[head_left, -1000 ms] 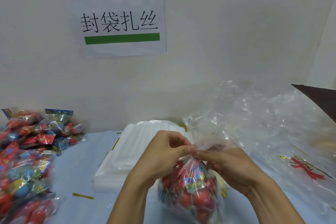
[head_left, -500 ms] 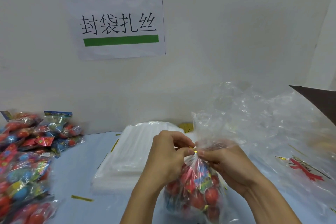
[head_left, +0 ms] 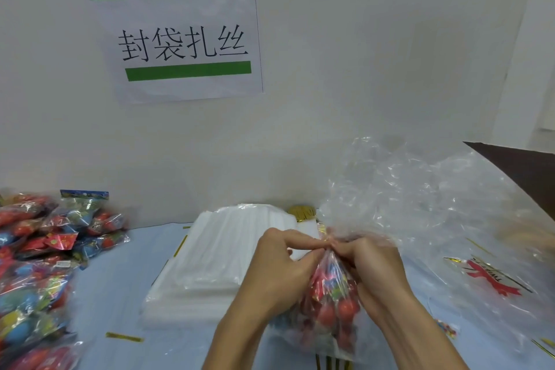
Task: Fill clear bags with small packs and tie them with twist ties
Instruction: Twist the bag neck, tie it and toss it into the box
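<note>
Clear bag (head_left: 327, 303) of red packs standing on blue table (head_left: 114, 288), nearest the camera. Left hand (head_left: 279, 267) and right hand (head_left: 372, 264) pinching its gathered neck, fingertips curled tight and meeting at a gold twist tie (head_left: 325, 240); loose plastic flaring above. Loose twist tie (head_left: 124, 336) lying to the left. Stack of flat bags (head_left: 216, 264) sitting just behind the hands. Pile of small packs (head_left: 39, 264) sitting far left. Paper sign (head_left: 180, 39) hanging on wall beyond.
</note>
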### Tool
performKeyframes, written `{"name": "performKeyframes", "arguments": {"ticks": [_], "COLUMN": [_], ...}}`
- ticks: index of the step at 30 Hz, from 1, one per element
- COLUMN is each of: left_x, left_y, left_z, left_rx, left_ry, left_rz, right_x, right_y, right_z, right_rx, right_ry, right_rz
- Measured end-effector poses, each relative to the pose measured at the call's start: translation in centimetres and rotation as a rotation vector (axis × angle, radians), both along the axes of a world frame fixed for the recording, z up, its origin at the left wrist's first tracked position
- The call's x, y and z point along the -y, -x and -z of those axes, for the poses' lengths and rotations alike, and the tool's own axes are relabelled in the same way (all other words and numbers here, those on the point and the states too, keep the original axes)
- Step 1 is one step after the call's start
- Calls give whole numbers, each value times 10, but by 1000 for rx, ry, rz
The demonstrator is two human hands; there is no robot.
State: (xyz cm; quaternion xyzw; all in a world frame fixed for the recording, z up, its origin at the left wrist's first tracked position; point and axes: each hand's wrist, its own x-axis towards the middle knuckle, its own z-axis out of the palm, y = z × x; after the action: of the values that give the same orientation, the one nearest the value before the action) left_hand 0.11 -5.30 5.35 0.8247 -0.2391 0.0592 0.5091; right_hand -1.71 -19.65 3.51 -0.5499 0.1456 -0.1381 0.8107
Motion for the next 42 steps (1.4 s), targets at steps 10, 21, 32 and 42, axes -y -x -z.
{"name": "performKeyframes", "arguments": {"ticks": [10, 21, 32, 42], "left_x": [-9, -6, -11, -15], "left_y": [-3, -8, -8, -10], "left_z": [1, 6, -6, -5], "left_rx": [-373, -477, -391, -364], "left_ry": [88, 866, 919, 737], "left_rz": [-25, 42, 120, -49], "right_x": [9, -16, 18, 56], "right_y": [6, 8, 20, 34], "right_z": [-7, -15, -65, -54], "right_rx": [129, 436, 345, 52], "right_ry": [148, 538, 147, 347], "right_rz": [-108, 132, 237, 262]}}
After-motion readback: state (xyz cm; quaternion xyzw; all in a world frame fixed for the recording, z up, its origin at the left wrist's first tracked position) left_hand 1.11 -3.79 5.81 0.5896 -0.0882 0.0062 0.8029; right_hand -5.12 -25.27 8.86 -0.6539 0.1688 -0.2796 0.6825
